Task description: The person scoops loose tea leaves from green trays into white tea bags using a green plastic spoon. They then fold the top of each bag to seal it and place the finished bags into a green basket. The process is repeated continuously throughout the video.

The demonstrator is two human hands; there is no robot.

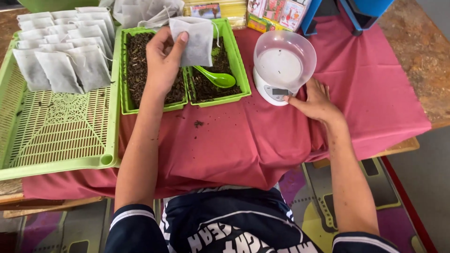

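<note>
The person's right hand (318, 99) lies flat on the dark pink cloth (243, 140) covering the counter (417, 56), fingers spread, fingertips touching the base of the small white kitchen scale with a clear round bowl (283, 65). Farther out, the left hand (161, 63) pinches an empty white paper filter bag (193, 41) above two green trays of dark loose tea (180, 65); a green plastic spoon (216, 77) lies in the right tray.

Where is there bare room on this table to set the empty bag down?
Bare red cloth lies between the green leaf trays, the scale and the near edge, and right of the right hand. The lattice basket's front half is open. Crowded: its back rows of bags, where the left hand holds one bag.
</note>
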